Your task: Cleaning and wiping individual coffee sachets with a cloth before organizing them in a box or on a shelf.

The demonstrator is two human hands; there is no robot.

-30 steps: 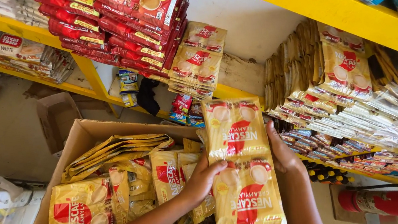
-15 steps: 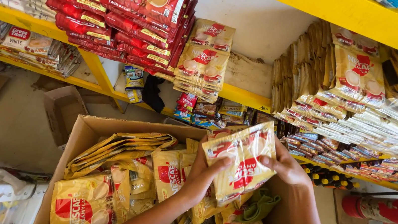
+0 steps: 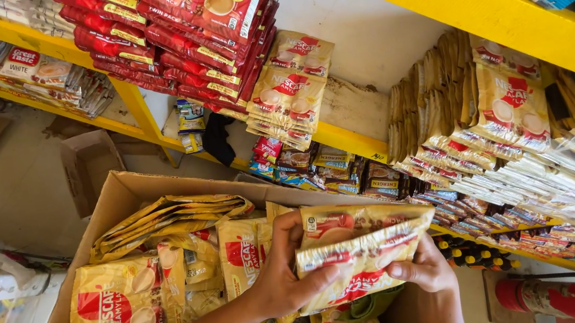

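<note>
Both hands, left hand (image 3: 283, 275) and right hand (image 3: 421, 269), are gripping a folded gold coffee-sachet strip (image 3: 360, 247) above the cardboard box (image 3: 114, 205), keeping it bundled.

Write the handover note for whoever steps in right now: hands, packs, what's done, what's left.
Left hand: gripping the left end of a gold sachet pack, thumb on top.
Right hand: holding the same pack's right end from below.
The pack is held flat above the open cardboard box.
Done: this one pack is out of the box; matching gold packs already stand on the yellow shelf.
Left: the box holds many more gold packs; the held one is not yet set down.
</note>
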